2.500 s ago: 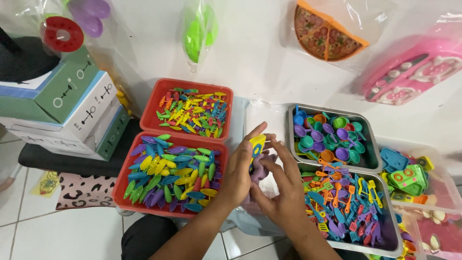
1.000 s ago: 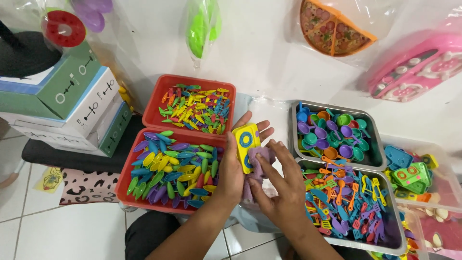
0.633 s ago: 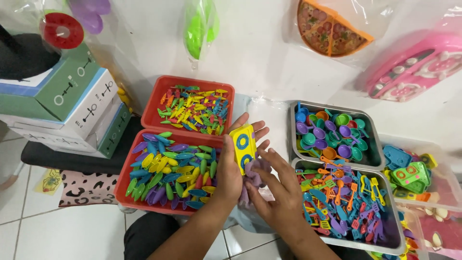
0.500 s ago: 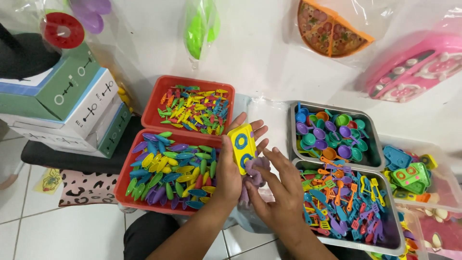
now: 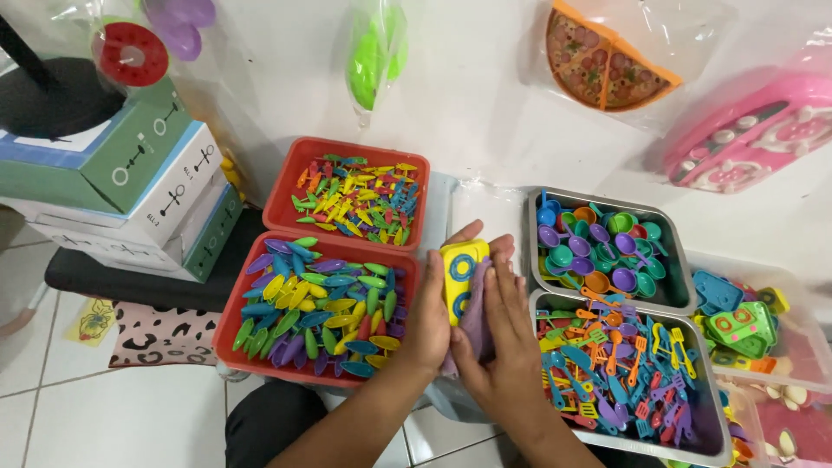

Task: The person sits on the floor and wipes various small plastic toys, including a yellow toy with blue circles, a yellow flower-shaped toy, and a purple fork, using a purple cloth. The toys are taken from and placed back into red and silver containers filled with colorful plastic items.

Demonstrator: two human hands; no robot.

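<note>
Yellow toy piece (image 5: 459,279) with blue rings sits upright between both hands at the middle of the view, a purple piece (image 5: 476,321) pressed just beside it. Left hand (image 5: 433,312) cups it from nine o'clock, fingers closed around its back; right hand (image 5: 503,347) clasps the purple piece from five o'clock. At nine o'clock lies a red tray (image 5: 232,322) of coloured pods, at three o'clock a metal tray (image 5: 530,232) of small cups

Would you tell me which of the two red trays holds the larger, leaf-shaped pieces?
The nearer red tray, beside the left hand; the farther red tray holds finer, thinner bits.
</note>
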